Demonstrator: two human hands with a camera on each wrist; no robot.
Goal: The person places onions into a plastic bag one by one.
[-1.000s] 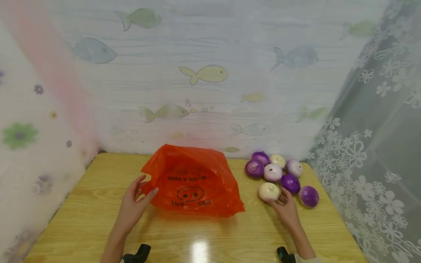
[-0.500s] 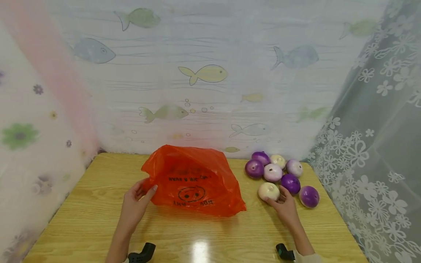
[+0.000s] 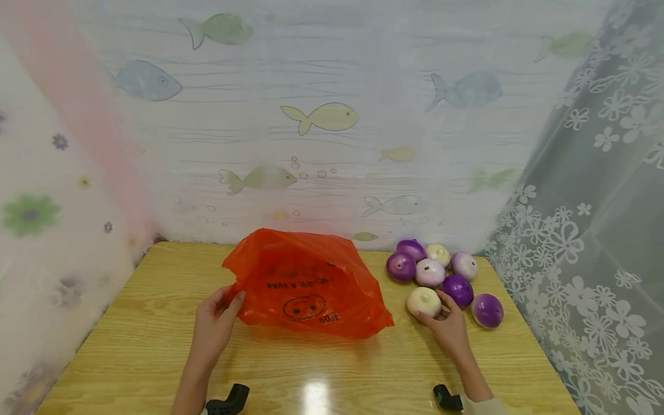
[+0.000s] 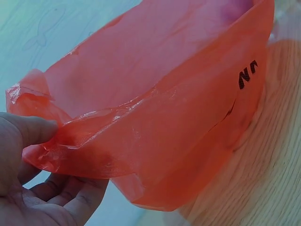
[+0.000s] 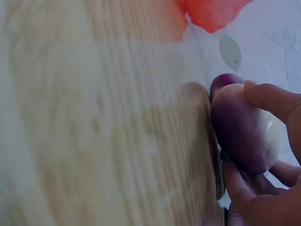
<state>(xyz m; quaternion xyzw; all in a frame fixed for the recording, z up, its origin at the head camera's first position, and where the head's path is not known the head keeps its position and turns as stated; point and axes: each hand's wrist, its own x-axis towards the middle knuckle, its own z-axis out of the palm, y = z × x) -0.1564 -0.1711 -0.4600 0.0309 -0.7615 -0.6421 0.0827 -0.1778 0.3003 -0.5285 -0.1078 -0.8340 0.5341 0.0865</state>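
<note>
My left hand [image 3: 215, 320] pinches the left rim of a red plastic bag [image 3: 311, 276], thumb on one side and fingers beneath. The bag lies with its mouth facing me and shows black printing inside. In the left wrist view, the thin film of the bag [image 4: 155, 136] is bunched under the thumb. My right hand [image 3: 450, 325] grips a round purple-and-white vegetable [image 3: 423, 302], like an onion or turnip. Its cream end faces up. The right wrist view shows the purple side of this vegetable [image 5: 240, 129], with thumb and fingers around it. I cannot tell whether it touches the table.
Several similar vegetables, such as the dark purple one [image 3: 457, 290] and the lilac one [image 3: 430, 272], cluster at the table's back right. Another purple one [image 3: 487, 310] sits to their front. The wooden table [image 3: 129, 328] meets a fish-patterned curtain [image 3: 332, 173] behind.
My left hand has closed from loose contact to a pinch on the bag's rim, and the bag's right corner has shifted slightly right. The right hand's fingers have settled around the vegetable, barely moving it.
</note>
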